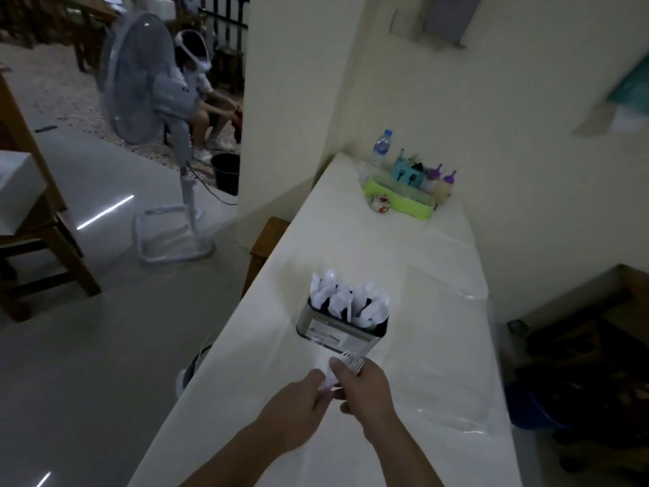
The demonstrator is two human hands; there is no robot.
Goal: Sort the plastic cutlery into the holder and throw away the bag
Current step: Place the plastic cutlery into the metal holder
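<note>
A metal cutlery holder stands on the white-covered table, filled with several white plastic spoons and forks. Just in front of it, my right hand grips a bunch of white plastic forks with the tines pointing up toward the holder. My left hand pinches the lower end of the same bunch. A clear plastic sheet or bag lies flat on the table to the right of my hands.
A green tray with a water bottle and small bottles sits at the table's far end by the wall. A standing fan and a seated person are at left. A bin is under the table's left edge.
</note>
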